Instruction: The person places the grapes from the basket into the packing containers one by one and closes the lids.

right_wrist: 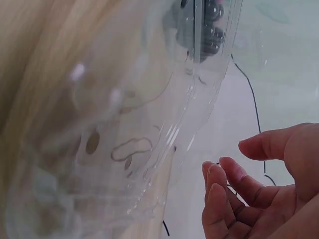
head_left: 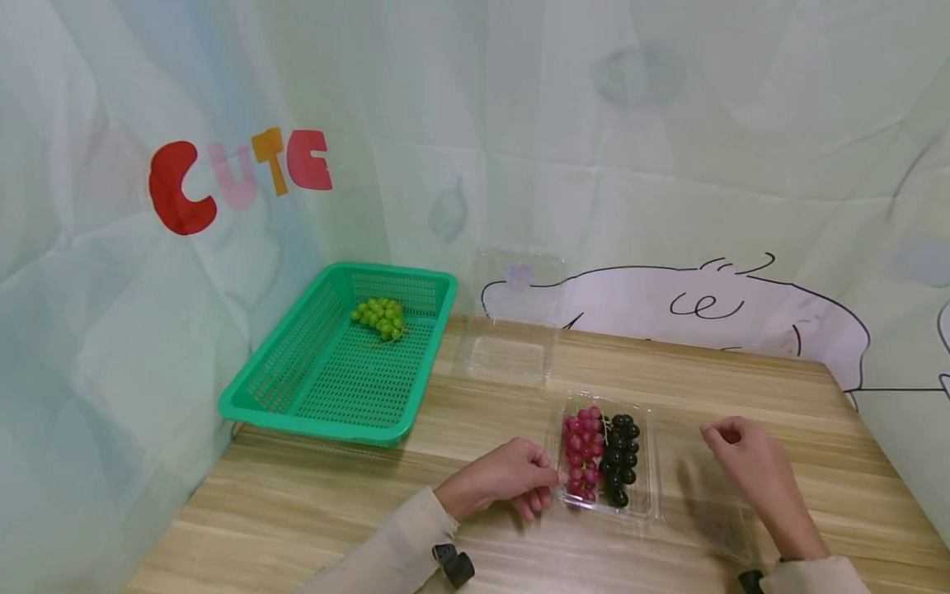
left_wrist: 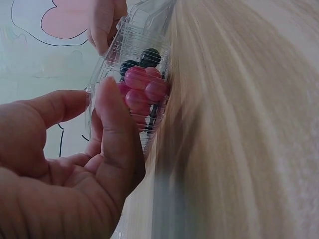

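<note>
A clear plastic clamshell container [head_left: 646, 495] lies on the table, its lid [head_left: 731, 528] folded out to the right. Inside, a bunch of red grapes [head_left: 582, 450] lies left of a bunch of black grapes [head_left: 619, 454]. My left hand [head_left: 512, 478] pinches the container's rim at the front left corner; in the left wrist view the clear edge [left_wrist: 93, 117] runs between thumb and fingertip. Over the lid, my right hand [head_left: 753, 470] has loosely bent fingers. The right wrist view shows its thumb apart from the fingers [right_wrist: 217, 199], with nothing between them.
At the left stands a green basket [head_left: 326, 425] with a bunch of green grapes [head_left: 382, 318] inside. Another clear container [head_left: 508, 355] stands behind, its lid raised against the printed cloth backdrop [head_left: 416, 107]. The wooden table [head_left: 297, 511] meets the cloth at the back.
</note>
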Tool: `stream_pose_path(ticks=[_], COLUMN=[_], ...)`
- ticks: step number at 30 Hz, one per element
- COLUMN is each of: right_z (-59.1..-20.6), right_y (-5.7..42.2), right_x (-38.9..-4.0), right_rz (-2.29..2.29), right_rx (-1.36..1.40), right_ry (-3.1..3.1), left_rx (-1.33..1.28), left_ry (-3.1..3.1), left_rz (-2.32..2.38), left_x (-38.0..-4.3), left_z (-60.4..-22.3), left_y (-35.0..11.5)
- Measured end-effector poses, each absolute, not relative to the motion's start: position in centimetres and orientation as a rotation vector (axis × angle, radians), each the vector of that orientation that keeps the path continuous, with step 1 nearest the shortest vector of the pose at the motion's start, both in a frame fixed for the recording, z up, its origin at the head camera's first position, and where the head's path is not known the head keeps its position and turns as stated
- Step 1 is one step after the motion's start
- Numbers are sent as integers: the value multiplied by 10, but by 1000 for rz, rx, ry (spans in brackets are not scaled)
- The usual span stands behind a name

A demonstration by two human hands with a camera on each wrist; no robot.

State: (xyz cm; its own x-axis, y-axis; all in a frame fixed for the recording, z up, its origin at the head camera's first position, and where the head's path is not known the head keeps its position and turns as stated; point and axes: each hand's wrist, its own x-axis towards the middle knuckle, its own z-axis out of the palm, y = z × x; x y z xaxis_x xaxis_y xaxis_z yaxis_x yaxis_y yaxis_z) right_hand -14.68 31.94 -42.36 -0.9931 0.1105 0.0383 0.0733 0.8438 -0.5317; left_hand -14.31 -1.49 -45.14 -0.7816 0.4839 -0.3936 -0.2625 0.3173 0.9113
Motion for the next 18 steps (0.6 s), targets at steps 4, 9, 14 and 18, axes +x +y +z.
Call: stream_pose_path(ticks=[4, 9, 14, 18], right_z=[-422, -425, -429, -431], right_y=[326, 333, 339, 342], right_x=[-150, -154, -159, -161], right_rz=[841, 848, 855, 860], right_rx=[-145, -173, -197, -193], right_ry=[-2983, -3020, -3037, -3065], left_rx=[193, 186, 179, 166], left_ry=[1959, 1957, 1959, 1964], left_rz=[1521, 1520, 1524, 1537], left_x=[-143, -143, -142, -142], left_z=[-451, -451, -450, -450], left_y=[-14, -14, -13, -13])
